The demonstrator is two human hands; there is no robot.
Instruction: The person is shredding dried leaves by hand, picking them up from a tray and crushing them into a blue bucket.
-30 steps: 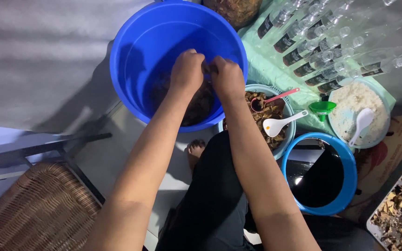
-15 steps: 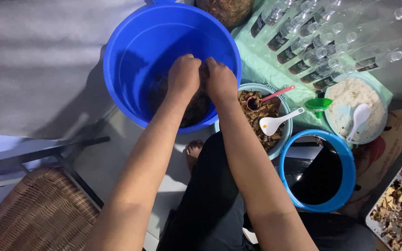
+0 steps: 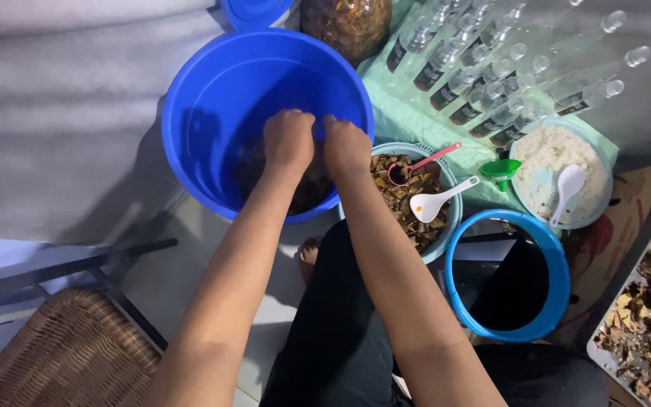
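Grey floor underneath. Left hand [image 3: 289, 139] and right hand [image 3: 346, 147] are curling knuckle to knuckle inside blue bucket [image 3: 212, 90], seemingly gripping dark wet clump [image 3: 307, 188].

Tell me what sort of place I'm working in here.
Probably an informal home workspace on the floor: a big blue bucket, rows of small clear bottles on a green cloth, bowls of dried bits and white grains.

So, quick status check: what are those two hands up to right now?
Left hand and right hand side by side, down inside the big blue bucket, on dark brown material. Grip unclear. Nothing blocking them.
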